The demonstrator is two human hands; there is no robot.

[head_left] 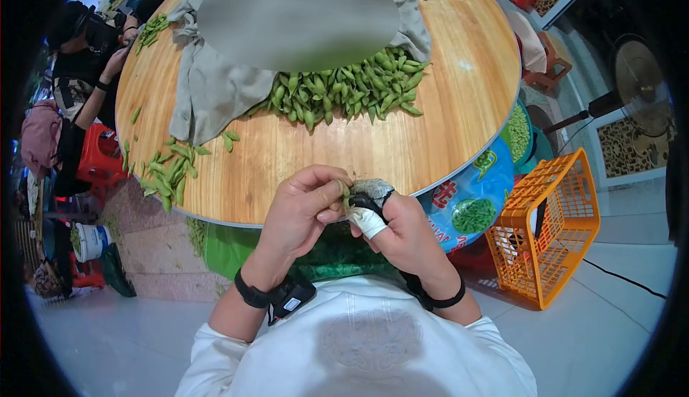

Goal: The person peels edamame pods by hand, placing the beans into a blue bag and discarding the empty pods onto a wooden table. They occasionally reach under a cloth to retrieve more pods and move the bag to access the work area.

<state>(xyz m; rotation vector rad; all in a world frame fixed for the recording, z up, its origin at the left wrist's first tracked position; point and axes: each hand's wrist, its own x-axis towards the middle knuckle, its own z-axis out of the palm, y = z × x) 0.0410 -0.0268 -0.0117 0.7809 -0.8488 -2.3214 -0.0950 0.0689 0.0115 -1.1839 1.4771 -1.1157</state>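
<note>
In front of my chest, both hands meet just past the near edge of the table. My left hand [310,200] is closed, thumb and fingertips pinching a small green edamame pod [346,195] that is mostly hidden. My right hand [405,228] is closed too and faces the left one. A white wrap [367,223] covers its thumb, and a grey cover [373,187] sits over its fingers. Something black [367,205] shows between them; what it is I cannot make out. Beyond my hands lies a large heap of edamame pods [344,92].
A grey cloth [219,96] lies left of the heap on the round wooden table [466,110]. Loose pods [169,175] are near its left edge. To the right are an orange crate [542,228], a blue bag [470,196] and a basin of shelled beans [518,135]. Another person [79,74] sits left.
</note>
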